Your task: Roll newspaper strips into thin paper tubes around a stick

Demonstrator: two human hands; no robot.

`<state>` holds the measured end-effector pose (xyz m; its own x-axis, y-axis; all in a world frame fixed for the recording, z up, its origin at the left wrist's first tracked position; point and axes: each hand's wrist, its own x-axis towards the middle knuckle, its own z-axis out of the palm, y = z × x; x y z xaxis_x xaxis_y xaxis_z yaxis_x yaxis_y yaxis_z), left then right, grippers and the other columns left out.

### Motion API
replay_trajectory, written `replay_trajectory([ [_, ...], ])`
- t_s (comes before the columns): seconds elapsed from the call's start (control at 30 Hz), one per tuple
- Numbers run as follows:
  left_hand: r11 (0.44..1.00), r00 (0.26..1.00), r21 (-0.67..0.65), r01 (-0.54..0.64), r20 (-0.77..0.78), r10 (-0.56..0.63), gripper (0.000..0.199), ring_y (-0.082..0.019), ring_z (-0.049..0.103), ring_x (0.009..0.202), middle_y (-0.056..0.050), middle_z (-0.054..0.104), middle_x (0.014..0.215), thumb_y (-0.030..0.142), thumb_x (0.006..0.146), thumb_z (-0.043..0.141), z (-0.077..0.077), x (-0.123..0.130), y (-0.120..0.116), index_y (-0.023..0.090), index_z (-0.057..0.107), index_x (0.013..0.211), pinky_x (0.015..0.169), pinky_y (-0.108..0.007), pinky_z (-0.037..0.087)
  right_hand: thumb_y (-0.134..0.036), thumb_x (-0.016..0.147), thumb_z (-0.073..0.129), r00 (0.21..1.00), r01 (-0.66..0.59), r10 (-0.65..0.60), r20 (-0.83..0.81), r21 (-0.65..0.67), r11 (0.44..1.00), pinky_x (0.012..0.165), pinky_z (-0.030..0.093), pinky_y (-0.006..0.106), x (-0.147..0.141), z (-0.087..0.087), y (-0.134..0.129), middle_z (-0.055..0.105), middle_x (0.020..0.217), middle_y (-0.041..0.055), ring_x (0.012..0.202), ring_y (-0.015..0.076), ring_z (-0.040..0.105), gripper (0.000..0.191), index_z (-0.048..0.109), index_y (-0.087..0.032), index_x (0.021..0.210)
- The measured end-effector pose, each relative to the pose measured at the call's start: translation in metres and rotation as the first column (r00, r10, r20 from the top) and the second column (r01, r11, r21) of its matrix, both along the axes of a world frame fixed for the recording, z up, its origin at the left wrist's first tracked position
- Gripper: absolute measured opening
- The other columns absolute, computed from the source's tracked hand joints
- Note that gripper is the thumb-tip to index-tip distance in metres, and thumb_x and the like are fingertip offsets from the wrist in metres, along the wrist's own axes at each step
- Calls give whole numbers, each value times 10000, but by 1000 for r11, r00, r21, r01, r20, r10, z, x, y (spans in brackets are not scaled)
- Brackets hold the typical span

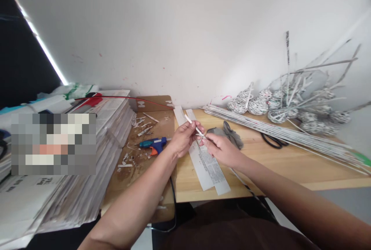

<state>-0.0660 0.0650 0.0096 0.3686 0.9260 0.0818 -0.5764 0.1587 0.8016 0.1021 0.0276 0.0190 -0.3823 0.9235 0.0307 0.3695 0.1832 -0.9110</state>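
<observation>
My left hand (184, 138) is closed on a thin white paper tube (189, 119), whose upper end sticks up past the thumb. Close beside it, my right hand (219, 147) pinches the lower part of the paper piece. A long thin strip (242, 180) runs down from below my right hand past the table's front edge. Beneath both hands lie two printed paper strips (199, 169) on the wooden table (185, 188). Just behind my right hand is a grey cloth (233, 134).
A blue glue gun (155, 144) rests on stained cardboard (136, 172) among paper scraps. Tall newspaper stacks (95, 172) stand at left. A bundle of long paper tubes (269, 132), black scissors handles (274, 142) and several woven paper balls (257, 105) lie at right.
</observation>
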Motion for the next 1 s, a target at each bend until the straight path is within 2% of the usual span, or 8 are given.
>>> replay_trajectory([
  [0.1, 999, 999, 35, -7, -35, 9, 270, -89, 577, 612, -48, 673, 801, 377, 792, 703, 0, 1, -1, 133, 627, 880, 535, -185, 435, -529, 937, 416, 999, -11, 9, -31, -59, 998, 495, 390, 245, 1, 0, -4, 453, 517, -51, 461, 107, 471, 383, 562, -184, 857],
  [0.27, 1000, 999, 1, -5, -35, 5, 275, -81, 533, 585, -49, 666, 759, 370, 773, 723, 14, 5, -12, 123, 643, 862, 497, -176, 389, -535, 932, 430, 893, -278, 105, -438, -352, 894, 456, 368, 236, 8, 6, -8, 341, 476, -93, 409, 94, 416, 377, 506, -179, 833],
  [0.47, 999, 999, -46, -28, -24, 27, 281, -72, 503, 554, -45, 655, 756, 345, 766, 733, 28, 10, -42, 107, 648, 887, 483, -185, 399, -501, 906, 530, 944, -186, 102, -312, -252, 950, 490, 380, 235, 11, 13, -22, 486, 531, -45, 460, 90, 467, 352, 566, -157, 839],
  [0.63, 995, 998, -78, -57, 2, 57, 249, -65, 525, 592, -51, 645, 781, 308, 797, 709, 21, 9, -70, 99, 655, 921, 521, -165, 429, -475, 926, 487, 793, -472, 156, -589, -431, 769, 435, 326, 236, 11, 7, -37, 343, 432, -91, 376, 93, 400, 334, 504, -183, 766],
  [0.67, 994, 998, -86, -61, 7, 62, 249, -69, 530, 596, -53, 645, 784, 309, 799, 707, 19, 9, -75, 99, 656, 923, 528, -169, 437, -486, 924, 487, 804, -470, 165, -571, -440, 766, 439, 331, 237, 11, 6, -39, 369, 441, -84, 385, 95, 414, 341, 516, -178, 780],
  [0.83, 986, 992, -116, -122, 19, 125, 240, -83, 544, 594, -56, 649, 772, 305, 793, 710, 12, 11, -90, 104, 649, 909, 534, -188, 457, -539, 890, 536, 935, -260, 153, -319, -330, 908, 493, 375, 245, 11, 5, -45, 495, 519, -41, 457, 93, 464, 393, 559, -153, 817],
  [0.9, 985, 991, -123, -121, 35, 126, 233, -76, 543, 602, -62, 653, 792, 301, 799, 706, 11, 11, -94, 102, 651, 906, 534, -173, 446, -540, 889, 535, 899, -326, 159, -407, -380, 865, 479, 362, 244, 10, 4, -47, 424, 471, -70, 422, 87, 422, 390, 529, -167, 775],
  [1.0, 986, 992, -126, -110, 46, 116, 231, -71, 537, 610, -68, 654, 817, 303, 814, 689, 10, 11, -99, 100, 654, 918, 534, -167, 438, -553, 892, 508, 828, -463, 171, -534, -479, 745, 454, 350, 247, 11, 2, -50, 328, 443, -101, 383, 92, 391, 387, 486, -189, 761],
])
